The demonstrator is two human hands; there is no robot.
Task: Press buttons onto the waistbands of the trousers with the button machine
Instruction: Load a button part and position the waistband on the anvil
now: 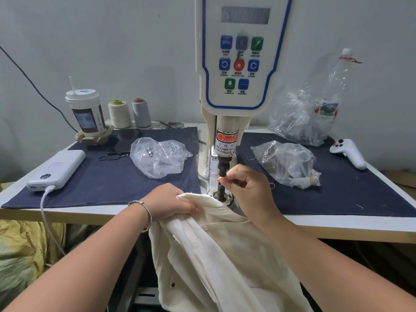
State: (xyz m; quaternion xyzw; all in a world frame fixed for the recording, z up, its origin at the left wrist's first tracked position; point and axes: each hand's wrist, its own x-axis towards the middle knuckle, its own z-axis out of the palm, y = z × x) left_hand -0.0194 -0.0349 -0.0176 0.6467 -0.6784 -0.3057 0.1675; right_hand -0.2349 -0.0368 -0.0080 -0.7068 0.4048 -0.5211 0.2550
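Your white table (337, 224) carries two navy cloths (112, 176), the button machine (234, 64), and thread cones (119, 113) at upper left.

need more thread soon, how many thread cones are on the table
2. A cream thread cone and a grey thread cone stand side by side at the back left of the table, right of the paper cup. The button machine could hide others.

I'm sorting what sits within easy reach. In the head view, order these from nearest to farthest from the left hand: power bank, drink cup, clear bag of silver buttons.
From the left hand:
1. Clear bag of silver buttons, just behind it.
2. Power bank, far left.
3. Drink cup, back left corner.
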